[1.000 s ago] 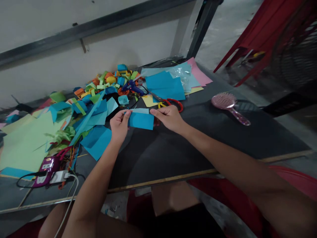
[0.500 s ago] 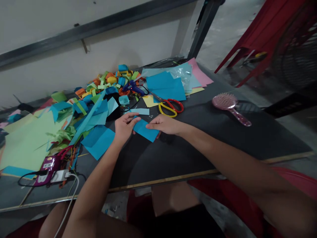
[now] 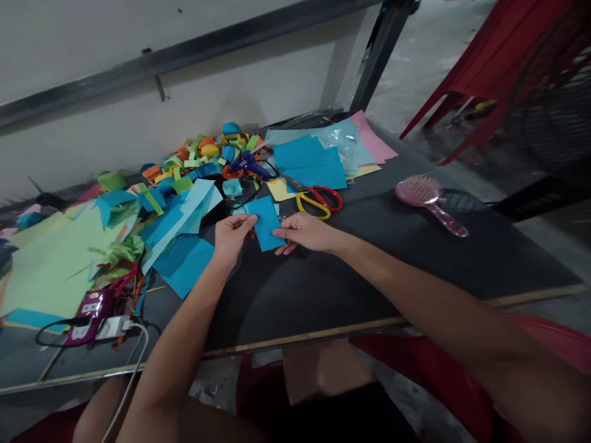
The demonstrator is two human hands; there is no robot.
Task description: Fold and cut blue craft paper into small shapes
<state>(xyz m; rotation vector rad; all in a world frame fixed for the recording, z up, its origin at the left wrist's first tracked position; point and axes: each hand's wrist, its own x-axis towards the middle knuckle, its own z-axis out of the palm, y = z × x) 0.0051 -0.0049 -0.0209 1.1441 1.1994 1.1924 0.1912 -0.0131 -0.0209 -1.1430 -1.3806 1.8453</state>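
A small blue rectangle of paper (image 3: 265,223) is held up between my two hands above the dark table. My left hand (image 3: 232,237) pinches its left edge, thumb on top. On its lower right side, my right hand (image 3: 302,232) grips it between thumb and fingers. Just beyond my right hand lie scissors (image 3: 321,202) with one yellow and one red handle. A blue glue gun (image 3: 249,164) rests behind the paper. Left of my left hand are a larger blue sheet (image 3: 184,261) and a light blue paper strip (image 3: 180,223).
Folded colored paper pieces (image 3: 203,154) are heaped along the wall. Paper sheets (image 3: 307,161) lie at the back right. A pink hairbrush (image 3: 427,197) is on the right. A purple power strip (image 3: 90,314) with cables sits at the front left, and a fan (image 3: 554,92) stands beyond the table.
The blue paper has turned from slanting down to the right to standing more upright. Both hands still hold it. The light blue strip at the left has shifted and lies lower.
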